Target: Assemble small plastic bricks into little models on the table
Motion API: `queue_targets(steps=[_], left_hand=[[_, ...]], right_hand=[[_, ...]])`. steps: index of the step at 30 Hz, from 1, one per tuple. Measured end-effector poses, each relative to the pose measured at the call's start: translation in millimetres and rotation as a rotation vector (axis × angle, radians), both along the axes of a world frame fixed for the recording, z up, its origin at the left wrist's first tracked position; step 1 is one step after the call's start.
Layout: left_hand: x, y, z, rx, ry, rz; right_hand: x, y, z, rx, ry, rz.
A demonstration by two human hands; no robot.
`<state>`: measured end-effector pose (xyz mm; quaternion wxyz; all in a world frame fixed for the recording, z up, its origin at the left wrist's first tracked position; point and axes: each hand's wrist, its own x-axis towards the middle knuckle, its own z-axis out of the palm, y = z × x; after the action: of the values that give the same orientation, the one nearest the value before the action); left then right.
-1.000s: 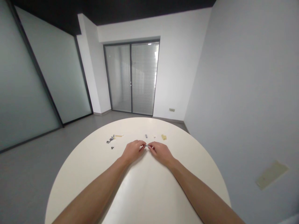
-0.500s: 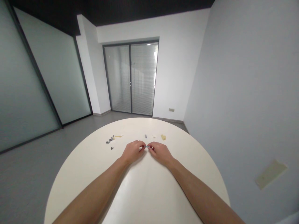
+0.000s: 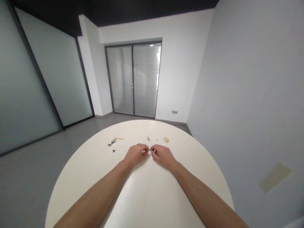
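Above the middle of the white round table (image 3: pixel 152 190), my left hand (image 3: pixel 136 154) and my right hand (image 3: pixel 163 155) meet fingertip to fingertip. Between them they pinch a small grey-blue piece (image 3: pixel 149 150), mostly hidden by the fingers, so its exact kind does not show. Just beyond the hands lie a small grey block (image 3: pixel 148 138), a tiny white piece (image 3: pixel 156 139) and a flat yellowish-tan piece (image 3: pixel 166 139). To the left of my left hand rests a small dark piece (image 3: pixel 114 151).
A loose cluster of small grey and dark pieces (image 3: pixel 112 142) lies at the table's far left, beside a thin yellow strip (image 3: pixel 120 138). Past the table's far edge is a glass door with blinds (image 3: pixel 144 82). A grey wall (image 3: pixel 249 95) stands on the right.
Both hands have shifted very slightly, and the small piece between the fingertips shows a little less. The pieces on the table have stayed in place.
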<state>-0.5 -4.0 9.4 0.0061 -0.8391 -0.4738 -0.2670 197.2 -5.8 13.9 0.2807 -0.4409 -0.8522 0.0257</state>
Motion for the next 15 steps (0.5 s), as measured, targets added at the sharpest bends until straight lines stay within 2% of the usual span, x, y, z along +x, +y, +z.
queue_targets(steps=[15], left_hand=[[0.0,-0.1,0.4,0.048,-0.052,0.002]], right_hand=[[0.4,3.0,-0.9,-0.002,-0.017,-0.004]])
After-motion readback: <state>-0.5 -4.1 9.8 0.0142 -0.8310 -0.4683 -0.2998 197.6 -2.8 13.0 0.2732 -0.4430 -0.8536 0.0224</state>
